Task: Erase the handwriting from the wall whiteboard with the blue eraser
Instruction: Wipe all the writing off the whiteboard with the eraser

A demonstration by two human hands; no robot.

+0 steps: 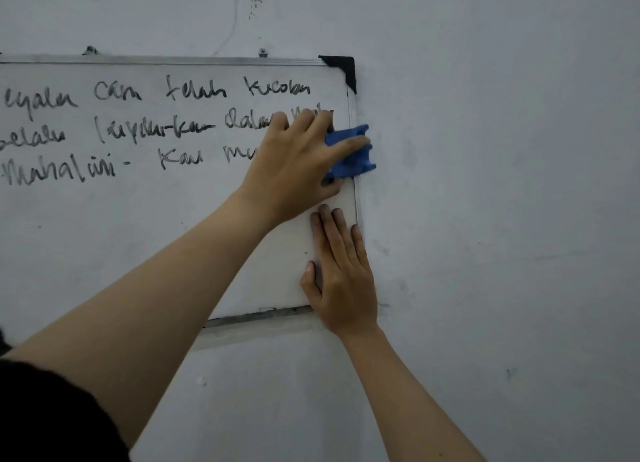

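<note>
Running left to right, three lines of black handwriting (149, 129) cross the whiteboard (138, 239). Left hand (298, 163) grips the blue eraser (353, 156), pressed at the board's right edge over the frame. Lower down, right hand (341, 274) lies open, flat against the corner.

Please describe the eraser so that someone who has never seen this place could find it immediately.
Find the whiteboard on the grey wall and follow its right edge down from the black corner cap. The blue eraser sits there, overlapping the frame, held by the left hand. It is the only bright blue thing in view; the right hand lies flat below it.
</note>
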